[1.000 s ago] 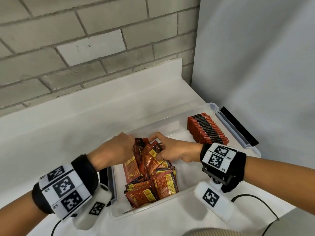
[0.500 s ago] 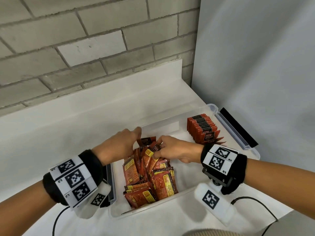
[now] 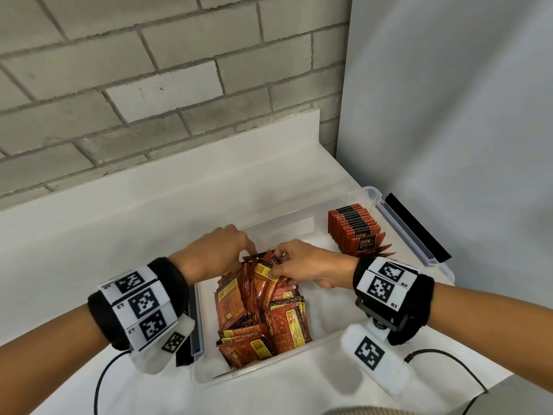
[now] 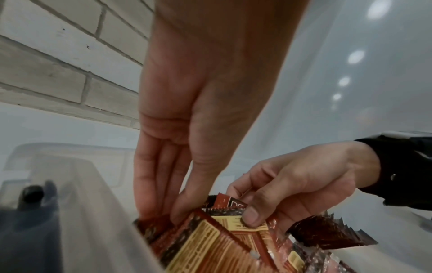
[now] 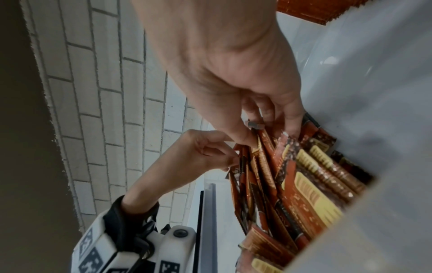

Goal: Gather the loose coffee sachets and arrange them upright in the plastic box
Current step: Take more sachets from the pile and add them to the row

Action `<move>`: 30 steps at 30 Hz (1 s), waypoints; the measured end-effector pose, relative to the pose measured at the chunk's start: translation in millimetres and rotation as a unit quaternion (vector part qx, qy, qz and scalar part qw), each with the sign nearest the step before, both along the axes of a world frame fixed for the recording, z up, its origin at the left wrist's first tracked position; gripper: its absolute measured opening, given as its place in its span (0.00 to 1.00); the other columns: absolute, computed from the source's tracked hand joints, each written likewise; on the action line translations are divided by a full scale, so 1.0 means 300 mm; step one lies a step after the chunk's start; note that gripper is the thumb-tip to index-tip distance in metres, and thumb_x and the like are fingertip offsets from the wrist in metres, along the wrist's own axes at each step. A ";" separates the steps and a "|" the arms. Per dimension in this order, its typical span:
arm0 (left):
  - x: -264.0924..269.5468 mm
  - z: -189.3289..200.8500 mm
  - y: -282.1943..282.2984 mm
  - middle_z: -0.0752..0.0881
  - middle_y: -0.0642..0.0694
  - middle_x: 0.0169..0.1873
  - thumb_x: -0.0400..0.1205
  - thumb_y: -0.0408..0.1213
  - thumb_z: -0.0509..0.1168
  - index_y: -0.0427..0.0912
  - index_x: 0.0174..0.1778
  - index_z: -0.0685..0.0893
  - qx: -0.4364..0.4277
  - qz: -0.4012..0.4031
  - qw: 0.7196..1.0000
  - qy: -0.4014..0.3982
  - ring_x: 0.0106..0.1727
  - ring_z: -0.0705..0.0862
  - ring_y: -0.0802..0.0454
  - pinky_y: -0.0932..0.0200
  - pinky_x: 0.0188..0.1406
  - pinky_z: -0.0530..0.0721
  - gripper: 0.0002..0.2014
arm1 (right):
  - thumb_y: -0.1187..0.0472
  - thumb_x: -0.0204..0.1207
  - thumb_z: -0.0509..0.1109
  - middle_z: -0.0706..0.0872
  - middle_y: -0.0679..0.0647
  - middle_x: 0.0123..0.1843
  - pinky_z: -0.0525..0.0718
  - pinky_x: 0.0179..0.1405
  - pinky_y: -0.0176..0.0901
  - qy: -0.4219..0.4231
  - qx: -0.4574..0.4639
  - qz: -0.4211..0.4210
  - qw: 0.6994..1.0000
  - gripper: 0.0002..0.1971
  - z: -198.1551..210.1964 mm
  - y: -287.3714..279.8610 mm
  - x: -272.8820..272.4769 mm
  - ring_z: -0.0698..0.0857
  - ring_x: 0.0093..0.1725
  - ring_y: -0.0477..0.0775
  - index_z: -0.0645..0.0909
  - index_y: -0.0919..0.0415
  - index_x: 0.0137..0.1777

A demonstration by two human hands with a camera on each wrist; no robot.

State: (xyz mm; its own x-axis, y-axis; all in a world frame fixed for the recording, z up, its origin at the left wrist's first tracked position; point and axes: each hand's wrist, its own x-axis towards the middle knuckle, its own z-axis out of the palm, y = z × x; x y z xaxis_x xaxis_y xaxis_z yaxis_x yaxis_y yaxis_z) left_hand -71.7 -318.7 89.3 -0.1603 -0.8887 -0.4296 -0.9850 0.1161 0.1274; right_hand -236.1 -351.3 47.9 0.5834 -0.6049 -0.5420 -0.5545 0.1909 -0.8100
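A clear plastic box (image 3: 335, 339) sits on the white counter. Its left half holds a jumble of red and yellow coffee sachets (image 3: 263, 313), some lying flat, some leaning. At the far right end a tidy row of upright sachets (image 3: 354, 229) stands on edge. Both hands meet over the top of the jumble. My left hand (image 3: 244, 250) pinches the upper edges of a bunch of sachets (image 4: 163, 221) with thumb and fingers. My right hand (image 3: 279, 265) grips the same bunch (image 5: 254, 140) from the right, thumb pressed on a yellow label (image 4: 252, 224).
A grey brick wall runs behind the counter and a smooth grey panel (image 3: 449, 115) stands close on the right. Black clips (image 3: 419, 229) sit on the box's right and left ends. A black cable (image 3: 449, 359) trails near the front edge.
Both hands have shifted slightly back in the box and closed tighter on the bunch of sachets. The front sachets of the upright row now lean forward.
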 end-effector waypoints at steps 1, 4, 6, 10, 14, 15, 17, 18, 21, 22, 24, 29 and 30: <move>0.005 -0.002 -0.004 0.81 0.55 0.36 0.80 0.29 0.67 0.47 0.65 0.85 -0.013 0.008 1.000 0.002 0.27 0.74 0.63 0.59 0.42 0.82 0.18 | 0.67 0.77 0.70 0.78 0.56 0.44 0.86 0.54 0.53 -0.003 -0.006 -0.006 1.000 0.12 0.003 0.001 -0.003 0.81 0.43 0.52 0.76 0.64 0.59; 0.016 0.007 -0.007 0.87 0.45 0.46 0.81 0.34 0.68 0.45 0.61 0.88 -0.045 0.016 0.999 0.002 0.27 0.76 0.61 0.58 0.40 0.83 0.13 | 0.65 0.80 0.67 0.77 0.53 0.42 0.86 0.46 0.45 -0.017 -0.030 -0.035 0.999 0.10 0.019 -0.001 -0.018 0.81 0.42 0.49 0.76 0.63 0.59; 0.021 0.031 -0.007 0.87 0.43 0.48 0.81 0.35 0.69 0.46 0.60 0.88 -0.073 0.016 0.997 -0.001 0.36 0.83 0.54 0.52 0.45 0.86 0.12 | 0.63 0.81 0.65 0.80 0.56 0.49 0.87 0.52 0.48 -0.032 -0.043 -0.052 0.997 0.08 0.032 -0.008 -0.032 0.84 0.51 0.54 0.74 0.60 0.59; 0.007 0.121 0.009 0.88 0.46 0.41 0.81 0.39 0.69 0.47 0.55 0.90 -0.179 -0.006 0.984 0.013 0.40 0.86 0.48 0.47 0.42 0.86 0.09 | 0.63 0.85 0.60 0.83 0.58 0.53 0.89 0.46 0.41 -0.104 -0.001 -0.121 0.987 0.06 0.072 -0.018 -0.070 0.86 0.50 0.53 0.71 0.61 0.59; -0.050 0.195 0.049 0.86 0.47 0.38 0.82 0.40 0.65 0.43 0.56 0.89 -0.330 -0.135 0.930 0.082 0.35 0.86 0.47 0.49 0.29 0.84 0.11 | 0.64 0.86 0.57 0.85 0.58 0.53 0.90 0.44 0.45 -0.213 0.094 -0.187 0.954 0.11 0.116 -0.023 -0.121 0.87 0.50 0.50 0.73 0.64 0.65; -0.069 0.202 0.060 0.86 0.47 0.39 0.82 0.38 0.64 0.42 0.57 0.89 -0.346 -0.166 0.919 0.089 0.34 0.86 0.47 0.50 0.27 0.85 0.12 | 0.65 0.86 0.56 0.85 0.60 0.55 0.91 0.44 0.48 -0.246 0.129 -0.202 0.939 0.11 0.125 -0.026 -0.137 0.87 0.53 0.53 0.75 0.64 0.64; -0.103 0.195 0.075 0.87 0.44 0.40 0.82 0.36 0.64 0.39 0.59 0.88 -0.367 -0.211 0.902 0.081 0.34 0.86 0.46 0.53 0.27 0.86 0.12 | 0.66 0.86 0.55 0.85 0.65 0.59 0.90 0.45 0.54 -0.308 0.196 -0.227 0.903 0.12 0.142 -0.032 -0.178 0.86 0.58 0.62 0.78 0.65 0.61; -0.117 0.187 0.077 0.87 0.43 0.41 0.81 0.37 0.65 0.38 0.59 0.87 -0.375 -0.227 0.895 0.078 0.34 0.86 0.46 0.54 0.28 0.86 0.13 | 0.66 0.86 0.55 0.85 0.67 0.61 0.90 0.45 0.55 -0.332 0.222 -0.235 0.886 0.13 0.146 -0.034 -0.200 0.86 0.59 0.65 0.78 0.67 0.63; -0.150 0.164 0.067 0.89 0.41 0.46 0.79 0.36 0.65 0.38 0.58 0.87 -0.395 -0.265 0.876 0.076 0.39 0.87 0.45 0.54 0.36 0.87 0.14 | 0.60 0.87 0.53 0.86 0.69 0.59 0.90 0.44 0.57 -0.381 0.274 -0.272 0.840 0.18 0.142 -0.037 -0.258 0.88 0.56 0.66 0.74 0.68 0.69; -0.159 0.153 0.061 0.89 0.41 0.46 0.77 0.35 0.68 0.38 0.57 0.88 -0.404 -0.278 0.868 0.077 0.41 0.87 0.45 0.55 0.40 0.85 0.14 | 0.54 0.87 0.53 0.87 0.69 0.59 0.90 0.44 0.58 -0.388 0.278 -0.277 0.834 0.20 0.141 -0.036 -0.276 0.88 0.55 0.66 0.74 0.68 0.70; -0.184 0.127 0.049 0.89 0.42 0.47 0.73 0.33 0.73 0.38 0.58 0.88 -0.409 -0.291 0.861 0.080 0.44 0.87 0.47 0.56 0.43 0.83 0.17 | 0.38 0.82 0.52 0.87 0.68 0.60 0.89 0.50 0.58 -0.392 0.270 -0.264 0.839 0.31 0.135 -0.036 -0.312 0.88 0.57 0.64 0.75 0.64 0.69; -0.244 0.080 0.015 0.86 0.44 0.54 0.79 0.33 0.65 0.42 0.65 0.82 -0.359 -0.310 0.871 0.129 0.54 0.82 0.51 0.56 0.53 0.79 0.17 | 0.50 0.73 0.68 0.88 0.62 0.59 0.89 0.46 0.48 -0.370 0.173 -0.238 0.881 0.26 0.123 -0.022 -0.369 0.89 0.56 0.58 0.76 0.62 0.69; -0.251 0.083 0.012 0.85 0.46 0.57 0.80 0.33 0.61 0.43 0.67 0.80 -0.329 -0.301 0.881 0.161 0.56 0.81 0.53 0.58 0.57 0.77 0.18 | 0.56 0.73 0.70 0.88 0.62 0.59 0.89 0.46 0.47 -0.366 0.159 -0.242 0.884 0.25 0.114 -0.020 -0.374 0.89 0.57 0.59 0.76 0.62 0.70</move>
